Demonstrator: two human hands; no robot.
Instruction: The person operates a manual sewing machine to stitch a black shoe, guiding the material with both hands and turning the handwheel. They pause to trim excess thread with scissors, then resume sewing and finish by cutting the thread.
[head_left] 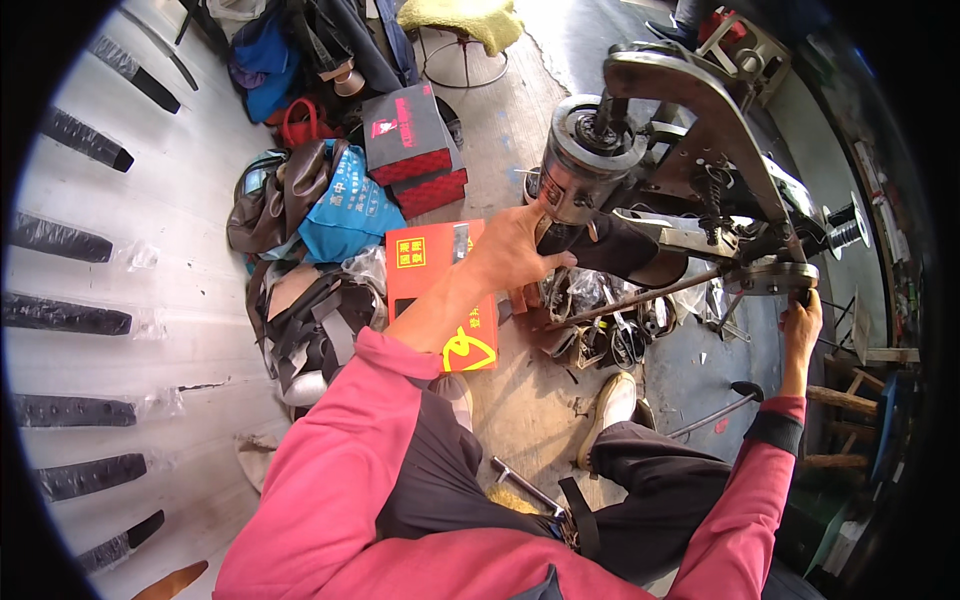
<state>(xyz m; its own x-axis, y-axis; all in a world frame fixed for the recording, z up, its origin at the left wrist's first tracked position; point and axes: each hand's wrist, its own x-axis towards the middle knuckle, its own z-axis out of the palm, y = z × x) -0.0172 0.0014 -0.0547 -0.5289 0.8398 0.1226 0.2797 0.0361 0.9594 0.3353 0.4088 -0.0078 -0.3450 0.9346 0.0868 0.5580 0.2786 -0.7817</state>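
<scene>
A hand-cranked sewing machine [700, 180] of worn metal stands in front of me, with a round drum-like head at its left end. Below that head, a black shoe [630, 248] lies along the arm of the machine. My left hand [512, 248] is closed on the shoe's near left end, thumb on top; its other fingers are partly hidden behind the drum. On the right, my right hand [801, 322] is closed at the rim of the metal hand wheel [778, 279], its grip partly hidden.
An orange shoe box [425, 290] lies left of the machine, with black and red boxes [410, 135] beyond. Bags and leather scraps [315, 320] pile up along the left. Several shoes [620, 340] sit under the machine. A metal rod [525, 485] with a crosspiece lies between my legs.
</scene>
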